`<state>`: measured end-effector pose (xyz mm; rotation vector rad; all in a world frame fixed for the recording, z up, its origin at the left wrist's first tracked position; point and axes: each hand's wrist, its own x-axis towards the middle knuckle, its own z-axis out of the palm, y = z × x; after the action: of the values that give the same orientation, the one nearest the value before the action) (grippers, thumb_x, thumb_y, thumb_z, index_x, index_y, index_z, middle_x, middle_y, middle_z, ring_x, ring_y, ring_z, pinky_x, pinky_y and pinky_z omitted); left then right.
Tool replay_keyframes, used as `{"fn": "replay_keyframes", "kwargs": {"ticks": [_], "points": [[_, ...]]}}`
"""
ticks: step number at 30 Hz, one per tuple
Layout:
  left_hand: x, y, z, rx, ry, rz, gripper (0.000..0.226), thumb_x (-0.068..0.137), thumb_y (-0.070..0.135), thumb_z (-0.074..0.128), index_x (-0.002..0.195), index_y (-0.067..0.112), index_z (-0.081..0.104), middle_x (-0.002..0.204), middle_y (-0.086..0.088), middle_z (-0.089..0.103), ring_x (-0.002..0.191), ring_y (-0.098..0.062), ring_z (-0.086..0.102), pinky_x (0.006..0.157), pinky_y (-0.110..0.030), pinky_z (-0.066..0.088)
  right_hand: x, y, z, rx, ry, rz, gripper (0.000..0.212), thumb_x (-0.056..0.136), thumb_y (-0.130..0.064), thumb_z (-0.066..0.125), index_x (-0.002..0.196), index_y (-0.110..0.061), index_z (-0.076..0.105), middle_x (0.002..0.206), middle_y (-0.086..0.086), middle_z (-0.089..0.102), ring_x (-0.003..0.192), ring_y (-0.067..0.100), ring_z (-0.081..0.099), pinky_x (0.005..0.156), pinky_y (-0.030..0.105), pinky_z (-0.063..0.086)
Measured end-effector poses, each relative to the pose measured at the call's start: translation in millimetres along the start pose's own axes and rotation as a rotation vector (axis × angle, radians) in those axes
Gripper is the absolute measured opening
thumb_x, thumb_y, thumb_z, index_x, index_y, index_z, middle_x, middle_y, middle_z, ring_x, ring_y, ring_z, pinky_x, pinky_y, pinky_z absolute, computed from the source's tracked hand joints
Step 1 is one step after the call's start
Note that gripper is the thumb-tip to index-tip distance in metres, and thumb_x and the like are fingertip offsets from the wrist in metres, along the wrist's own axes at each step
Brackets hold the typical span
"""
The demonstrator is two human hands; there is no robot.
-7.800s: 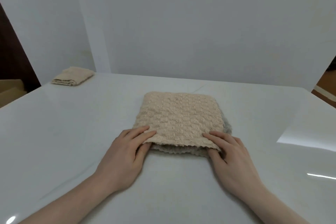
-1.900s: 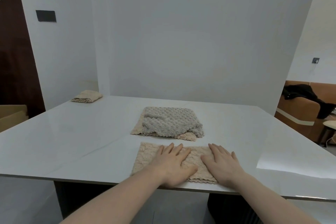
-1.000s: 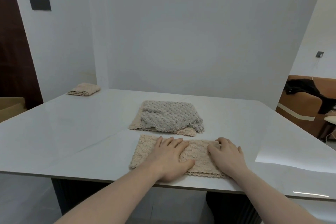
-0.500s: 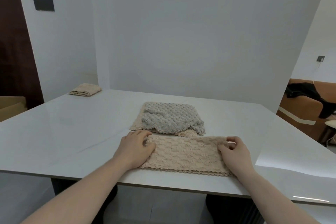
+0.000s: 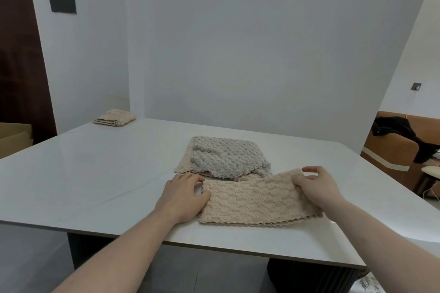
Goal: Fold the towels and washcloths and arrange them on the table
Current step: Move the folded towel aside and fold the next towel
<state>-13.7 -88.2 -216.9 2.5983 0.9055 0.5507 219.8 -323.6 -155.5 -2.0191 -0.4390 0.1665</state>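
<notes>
From the head view, a beige washcloth (image 5: 258,202) lies near the front edge of the white surface (image 5: 95,173). It is folded into a long strip. Its long side runs from left to right, along the front edge of the surface. Its wavy hem faces the person.

The left hand (image 5: 183,197) holds the left end of the strip. Its fingers are curled over the far left corner and its thumb lies on the cloth. This end sits low on the surface.

The right hand (image 5: 316,188) pinches the right end of the strip. The thumb and the bent fingers squeeze the far right corner and hold it up a little, so that end bends upward. The pointing finger sticks up above the cloth. The middle of the strip sags between the two hands.

Just behind the strip lies a grey washcloth (image 5: 226,159). It is bunched and wrinkled on its near side. It rests on top of another beige cloth (image 5: 184,164), which peeks out at the left and front.

Far away, at the back left corner of the surface, sits a small folded beige towel (image 5: 115,118), well apart from the others.

To the right, past the surface, is a brown sofa (image 5: 392,150) with a black garment (image 5: 404,133) draped on it
</notes>
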Motion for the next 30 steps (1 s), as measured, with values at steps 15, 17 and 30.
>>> {"fn": "replay_keyframes", "kwargs": {"ticks": [15,17,30], "points": [[-1,-1,-1,-0.021,0.013,0.009,0.05,0.092,0.057,0.046,0.135,0.033,0.055,0.142,0.012,0.054,0.133,-0.014,0.043,0.113,-0.037,0.034,-26,-77,33,0.187,-0.257,-0.013,0.042,0.087,-0.007,0.07,0.125,-0.014,0.056,0.088,0.008,0.069,0.068,0.017,0.065,0.054,0.025,0.053],[0,-2,-1,-0.038,0.016,0.006,0.048,0.093,0.053,0.046,0.136,0.033,0.054,0.143,0.012,0.054,0.135,-0.014,0.042,0.114,-0.037,0.033,-29,-81,41,0.224,-0.286,-0.015,0.042,0.086,-0.004,0.07,0.125,-0.013,0.056,0.08,0.007,0.066,0.062,0.014,0.061,0.053,0.024,0.054],[1,-4,-3,-0.187,0.042,-0.02,0.039,0.093,0.042,0.051,0.131,0.036,0.058,0.137,0.014,0.059,0.128,-0.01,0.049,0.11,-0.035,0.038,-56,-79,104,0.199,-0.45,-0.074,0.045,0.083,-0.005,0.075,0.122,-0.016,0.054,0.111,0.007,0.065,0.075,0.022,0.073,0.071,0.038,0.066]]}}
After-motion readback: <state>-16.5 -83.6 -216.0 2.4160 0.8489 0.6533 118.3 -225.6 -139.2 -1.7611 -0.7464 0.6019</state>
